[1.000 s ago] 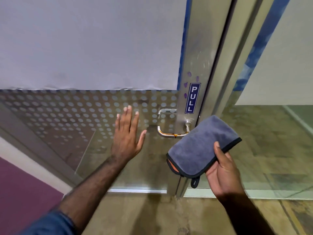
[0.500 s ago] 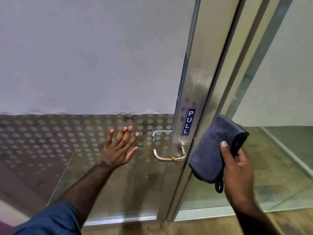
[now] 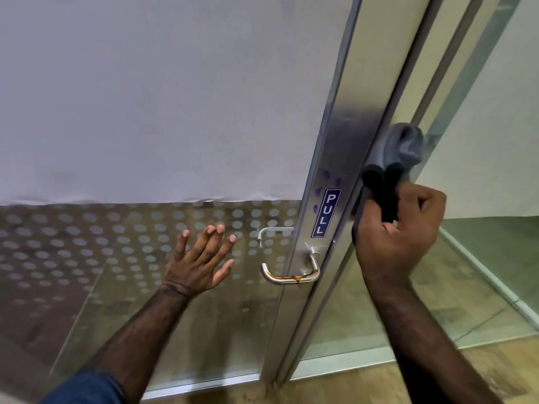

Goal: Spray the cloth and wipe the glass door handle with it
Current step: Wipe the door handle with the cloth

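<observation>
Grey cloth [image 3: 401,147] bunched in right hand [image 3: 398,231], fingers clenched round it, pressed against metal door frame [image 3: 335,158] edge above PULL sticker [image 3: 326,212]. Left hand [image 3: 198,263] flat on dotted glass [image 3: 87,252], fingers spread. Steel handle [image 3: 288,275], rust-stained, low on frame between hands.

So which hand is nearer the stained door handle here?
Left, narrowly. The left hand lies flat on the glass just left of the handle; the right hand grips the cloth at the door edge, up-right.
</observation>
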A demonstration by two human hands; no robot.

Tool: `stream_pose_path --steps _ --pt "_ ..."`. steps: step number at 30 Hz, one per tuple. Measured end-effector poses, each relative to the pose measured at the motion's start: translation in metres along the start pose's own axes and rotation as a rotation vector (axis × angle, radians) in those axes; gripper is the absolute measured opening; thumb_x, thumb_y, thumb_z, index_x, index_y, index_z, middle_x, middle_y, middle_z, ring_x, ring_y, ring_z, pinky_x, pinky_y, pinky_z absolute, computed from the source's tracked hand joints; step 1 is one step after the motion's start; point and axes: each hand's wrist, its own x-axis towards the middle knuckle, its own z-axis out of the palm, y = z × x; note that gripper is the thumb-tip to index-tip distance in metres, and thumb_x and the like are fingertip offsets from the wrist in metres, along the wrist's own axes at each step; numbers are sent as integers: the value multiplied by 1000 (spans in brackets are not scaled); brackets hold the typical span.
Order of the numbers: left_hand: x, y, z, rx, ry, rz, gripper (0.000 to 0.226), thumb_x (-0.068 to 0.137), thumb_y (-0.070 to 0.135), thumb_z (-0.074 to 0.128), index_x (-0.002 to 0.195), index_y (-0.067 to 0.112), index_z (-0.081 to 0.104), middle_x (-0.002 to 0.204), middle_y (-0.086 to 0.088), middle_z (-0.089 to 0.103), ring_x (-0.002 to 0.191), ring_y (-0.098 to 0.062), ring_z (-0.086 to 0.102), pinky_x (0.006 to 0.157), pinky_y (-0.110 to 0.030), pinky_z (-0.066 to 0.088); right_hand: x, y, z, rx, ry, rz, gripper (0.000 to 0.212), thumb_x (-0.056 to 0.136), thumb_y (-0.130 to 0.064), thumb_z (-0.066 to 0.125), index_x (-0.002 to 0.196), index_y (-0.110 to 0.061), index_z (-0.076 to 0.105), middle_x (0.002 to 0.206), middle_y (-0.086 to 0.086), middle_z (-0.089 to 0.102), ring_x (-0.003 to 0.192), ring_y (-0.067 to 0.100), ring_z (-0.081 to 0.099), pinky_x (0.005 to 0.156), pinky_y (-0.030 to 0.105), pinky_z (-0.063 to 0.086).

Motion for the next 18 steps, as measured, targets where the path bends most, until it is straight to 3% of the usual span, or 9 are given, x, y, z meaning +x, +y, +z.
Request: stream_pose_path --steps 2,3,4,6,9,15,18 --pt "1 0 -1 0 8 6 85 99 55 63 170 15 34 179 -16 21 160 -32 29 131 -62 12 1 -7 21 10 -37 -22 39 81 10 71 119 7 79 99 30 60 90 22 55 86 14 46" --pt "2 0 -1 -1 12 10 86 99 55 63 170 15 34 179 -16 21 159 -33 30 131 -62 11 0 -11 31 -4 -54 -38 47 80 8 72 126 4 78 101 31 61 91 30 61 83 24 53" --pt "2 -1 -1 -1 13 13 86 99 55 63 170 15 34 179 -16 21 158 -33 30 131 -62 11 -1 -13 41 -30 -67 -63 51 80 6 73 130 1 78 103 31 63 91 36 65 80 34 58" --pt "2 -1 0 4 15 19 86 99 56 62 170 15 34 179 -16 21 158 -32 30 131 -62 10 -4 -16 58 -112 -81 -111 52 82 -1 77 134 -3 77 105 27 67 91 41 69 77 43 61" --pt "2 -1 1 9 26 20 86 100 57 60 170 15 33 180 -16 20 156 -32 31 131 -61 10 -14 -12 66 -188 -87 -120 51 90 -19 81 139 -6 75 107 22 69 94 38 69 77 40 58" --pt "0 -1 3 18 27 16 84 100 56 60 169 15 35 179 -17 22 166 -33 20 132 -62 9 -72 -5 43 -131 -323 15 54 94 -23 74 141 3 69 117 25 63 104 40 66 86 42 59" --pt "-1 -1 4 29 25 18 84 100 57 60 169 15 36 179 -17 23 167 -33 17 132 -62 9 -74 -9 43 -92 -374 46 52 96 -11 75 143 6 64 121 26 60 107 38 64 85 44 60"
